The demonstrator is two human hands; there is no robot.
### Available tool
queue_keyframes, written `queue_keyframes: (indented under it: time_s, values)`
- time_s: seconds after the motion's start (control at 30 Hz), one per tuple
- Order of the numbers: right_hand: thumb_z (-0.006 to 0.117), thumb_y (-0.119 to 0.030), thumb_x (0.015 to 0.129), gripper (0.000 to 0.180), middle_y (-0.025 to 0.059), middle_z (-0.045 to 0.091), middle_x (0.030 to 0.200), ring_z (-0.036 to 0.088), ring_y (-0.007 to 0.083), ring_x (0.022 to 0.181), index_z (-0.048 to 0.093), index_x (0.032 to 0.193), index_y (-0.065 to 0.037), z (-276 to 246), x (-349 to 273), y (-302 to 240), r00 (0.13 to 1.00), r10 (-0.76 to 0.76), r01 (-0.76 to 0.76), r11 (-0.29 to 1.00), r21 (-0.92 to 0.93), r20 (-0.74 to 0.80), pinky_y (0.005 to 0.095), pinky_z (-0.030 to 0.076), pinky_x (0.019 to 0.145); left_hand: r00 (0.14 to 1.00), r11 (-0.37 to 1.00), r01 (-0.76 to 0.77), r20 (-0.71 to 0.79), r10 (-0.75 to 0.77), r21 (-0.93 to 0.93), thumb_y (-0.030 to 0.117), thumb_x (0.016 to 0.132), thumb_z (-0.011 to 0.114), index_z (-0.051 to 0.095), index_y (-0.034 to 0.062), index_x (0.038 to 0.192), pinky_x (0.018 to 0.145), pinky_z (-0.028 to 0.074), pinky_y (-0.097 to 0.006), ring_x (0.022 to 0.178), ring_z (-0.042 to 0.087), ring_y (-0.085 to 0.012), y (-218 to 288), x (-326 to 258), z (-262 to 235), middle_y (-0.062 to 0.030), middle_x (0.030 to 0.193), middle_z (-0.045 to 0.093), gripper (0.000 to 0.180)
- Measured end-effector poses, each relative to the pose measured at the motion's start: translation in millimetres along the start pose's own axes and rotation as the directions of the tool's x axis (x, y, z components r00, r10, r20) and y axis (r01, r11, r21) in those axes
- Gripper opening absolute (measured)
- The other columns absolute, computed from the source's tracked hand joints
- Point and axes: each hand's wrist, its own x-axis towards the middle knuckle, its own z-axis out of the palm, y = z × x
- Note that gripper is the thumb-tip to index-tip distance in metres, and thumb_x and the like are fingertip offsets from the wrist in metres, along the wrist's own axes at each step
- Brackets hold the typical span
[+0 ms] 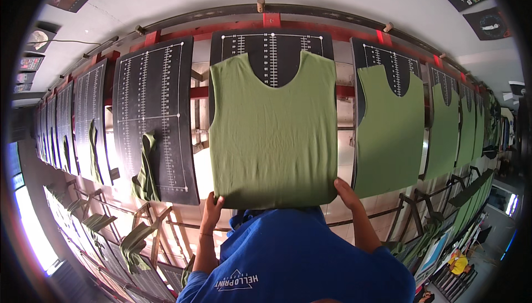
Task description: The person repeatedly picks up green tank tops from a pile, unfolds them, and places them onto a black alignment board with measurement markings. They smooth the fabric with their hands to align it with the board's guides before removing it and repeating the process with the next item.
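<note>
A green cut shirt panel (274, 131) with a scooped neckline lies over a black printing board (277, 42) straight ahead of me. White ruler lines on the board show above the neckline. My left hand (211, 210) is closed at the panel's lower left corner, fingers pressed to its near edge. At the lower right corner, my right hand (347, 194) is closed on the same edge, with part of its fingers hidden behind the cloth and board. The panel looks mostly flat, with faint creases and a darker fold along the near edge.
To the right, another green panel (390, 131) covers its board, with several more beyond. On the left, a board (148, 81) carries a crumpled green cloth piece (146, 172). A red and dark metal rail (238, 10) runs behind. More cloth (133, 245) hangs on boards lower left.
</note>
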Motion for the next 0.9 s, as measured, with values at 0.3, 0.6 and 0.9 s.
queue_keyframes:
  time_s: [0.3,0.6,0.9]
  values:
    - [0.066,-0.021,0.096,0.022,-0.0014,0.058,0.074,0.052,0.0089,0.069,0.061,0.088,-0.002,-4,-50,45,0.976,-0.057,0.030,0.991,-0.130,-0.212,0.0272,0.044,0.064,0.998,0.997,0.063,0.008,-0.063,-0.046,0.016,0.094,0.066,0.067,-0.0030,0.093,0.075,0.045,-0.027,0.081,0.055,-0.0072,4,-54,-17,-0.0016,0.084,0.066,0.019]
    - [0.068,-0.018,0.095,0.020,-0.0035,0.051,0.065,0.045,0.0061,0.060,0.061,0.083,-0.003,11,-64,46,0.878,-0.250,0.126,0.943,-0.308,-0.408,0.0259,0.037,0.055,0.999,0.997,-0.019,-0.027,0.021,0.076,0.019,0.094,0.068,0.064,-0.0002,0.086,0.067,0.043,-0.026,0.073,0.049,-0.0057,-22,-48,-18,0.0023,0.074,0.060,0.021]
    - [0.072,-0.023,0.091,0.024,-0.0010,0.057,0.063,0.052,0.0066,0.057,0.067,0.084,-0.001,5,-56,47,0.929,-0.117,-0.011,0.939,-0.343,-0.351,0.0265,0.041,0.053,0.995,0.997,-0.070,-0.074,0.072,0.026,0.020,0.094,0.068,0.064,0.0009,0.085,0.066,0.042,-0.027,0.073,0.049,-0.0057,-30,-45,-14,0.0024,0.073,0.060,0.021]
